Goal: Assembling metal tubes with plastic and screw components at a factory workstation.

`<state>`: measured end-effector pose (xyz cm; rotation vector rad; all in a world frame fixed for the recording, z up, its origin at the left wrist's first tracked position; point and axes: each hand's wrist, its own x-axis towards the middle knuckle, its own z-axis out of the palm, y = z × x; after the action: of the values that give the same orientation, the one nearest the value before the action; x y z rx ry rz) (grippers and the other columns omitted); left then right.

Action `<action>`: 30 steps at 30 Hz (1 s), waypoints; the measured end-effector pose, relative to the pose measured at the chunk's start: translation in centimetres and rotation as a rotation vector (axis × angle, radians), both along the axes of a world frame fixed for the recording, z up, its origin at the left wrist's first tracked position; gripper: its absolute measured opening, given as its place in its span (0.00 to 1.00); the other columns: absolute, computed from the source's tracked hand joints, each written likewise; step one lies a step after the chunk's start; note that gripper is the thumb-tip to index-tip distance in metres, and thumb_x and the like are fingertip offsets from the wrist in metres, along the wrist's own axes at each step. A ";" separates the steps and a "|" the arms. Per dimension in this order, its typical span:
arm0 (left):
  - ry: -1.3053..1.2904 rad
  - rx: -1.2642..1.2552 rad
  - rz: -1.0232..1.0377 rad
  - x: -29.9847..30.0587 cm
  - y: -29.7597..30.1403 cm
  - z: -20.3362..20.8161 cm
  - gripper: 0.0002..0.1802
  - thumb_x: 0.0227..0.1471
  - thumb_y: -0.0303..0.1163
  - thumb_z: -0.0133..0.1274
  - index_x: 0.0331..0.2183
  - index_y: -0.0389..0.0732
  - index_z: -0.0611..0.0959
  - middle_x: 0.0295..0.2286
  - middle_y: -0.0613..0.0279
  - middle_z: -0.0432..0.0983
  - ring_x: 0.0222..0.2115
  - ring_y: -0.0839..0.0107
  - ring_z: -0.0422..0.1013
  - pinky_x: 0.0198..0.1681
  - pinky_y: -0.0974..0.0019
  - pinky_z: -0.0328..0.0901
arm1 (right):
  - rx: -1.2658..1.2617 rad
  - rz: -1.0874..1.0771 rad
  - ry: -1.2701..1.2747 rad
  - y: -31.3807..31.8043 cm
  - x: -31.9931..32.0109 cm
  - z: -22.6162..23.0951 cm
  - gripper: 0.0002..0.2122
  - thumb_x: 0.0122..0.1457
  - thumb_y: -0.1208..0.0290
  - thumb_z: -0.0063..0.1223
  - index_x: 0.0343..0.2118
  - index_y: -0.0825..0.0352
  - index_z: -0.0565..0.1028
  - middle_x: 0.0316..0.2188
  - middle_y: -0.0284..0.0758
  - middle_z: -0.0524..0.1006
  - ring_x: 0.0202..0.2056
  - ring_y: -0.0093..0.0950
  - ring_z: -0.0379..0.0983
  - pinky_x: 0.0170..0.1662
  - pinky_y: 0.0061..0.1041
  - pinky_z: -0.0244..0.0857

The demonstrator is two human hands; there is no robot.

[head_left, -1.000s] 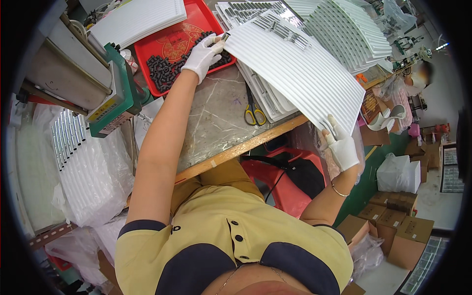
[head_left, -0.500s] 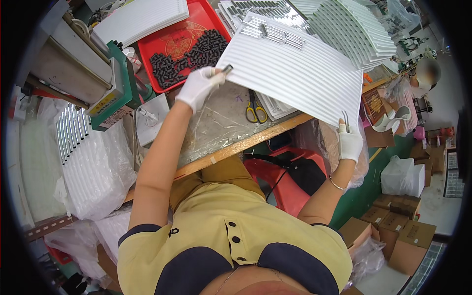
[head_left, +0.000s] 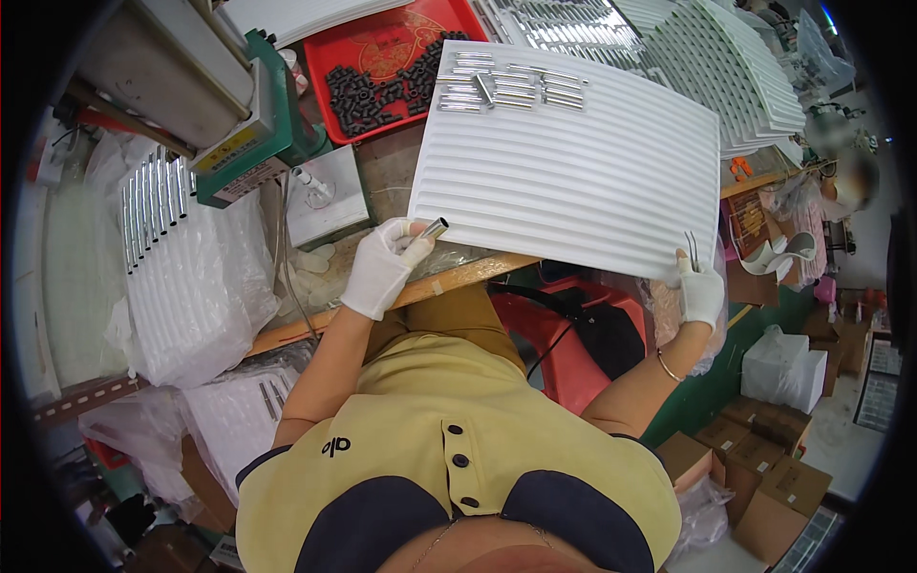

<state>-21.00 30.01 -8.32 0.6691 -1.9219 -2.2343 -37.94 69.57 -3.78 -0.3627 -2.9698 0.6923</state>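
Note:
A white ribbed sheet (head_left: pixel 573 181) lies in front of me, with several short shiny metal tubes (head_left: pixel 511 88) in its grooves near the far left; one lies askew across the others. My left hand (head_left: pixel 384 267), in a white glove with bare fingertips, is closed on a short metal tube (head_left: pixel 435 229) at the sheet's near left corner. At the near right corner, my right hand (head_left: pixel 700 291), gloved alike, grips the sheet's edge. The thin prongs of tweezers (head_left: pixel 692 246) stick up from that hand; their grip end is hidden.
Left of the sheet stand a green bench press (head_left: pixel 258 158) and a red tray (head_left: pixel 330 38) of small black parts. Stacked ribbed sheets (head_left: pixel 716 76) fill the back right. The wooden table edge (head_left: pixel 478 270) runs before me. Wrapped sheets (head_left: pixel 191 277) lie at far left.
Both hands have drawn the sheet nearer to me, and it now covers the scissors. My left hand came down toward the table edge with its tube. The tubes on the sheet lie more to the left.

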 end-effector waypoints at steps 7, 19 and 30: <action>-0.097 -0.060 -0.120 3.2 -3.1 -0.1 0.09 0.49 0.25 0.55 0.34 0.34 0.78 0.27 0.68 0.74 0.28 0.84 0.67 0.32 0.79 0.63 | 0.230 -0.059 0.132 0.2 -0.2 4.6 0.23 0.47 0.48 0.59 0.20 0.70 0.73 0.15 0.39 0.70 0.18 0.31 0.63 0.27 0.30 0.61; -0.128 -0.262 -0.149 5.1 -3.8 -1.0 0.11 0.47 0.30 0.55 0.34 0.35 0.79 0.24 0.69 0.74 0.25 0.85 0.66 0.29 0.78 0.61 | -0.169 0.015 0.266 6.0 -1.4 0.6 0.16 0.54 0.60 0.56 0.24 0.72 0.72 0.18 0.27 0.68 0.23 0.18 0.59 0.28 0.21 0.58; -0.287 0.020 -0.439 6.8 -1.8 -0.3 0.07 0.49 0.29 0.56 0.31 0.37 0.78 0.23 0.74 0.71 0.24 0.87 0.63 0.25 0.79 0.58 | -0.407 -0.022 0.224 9.2 2.3 3.8 0.13 0.58 0.67 0.51 0.20 0.67 0.67 0.19 0.22 0.62 0.22 0.14 0.52 0.24 0.15 0.48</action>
<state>-14.21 28.17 -8.61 0.6521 -2.3859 -2.5236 -35.65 78.77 0.03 -0.3142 -2.6000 1.2478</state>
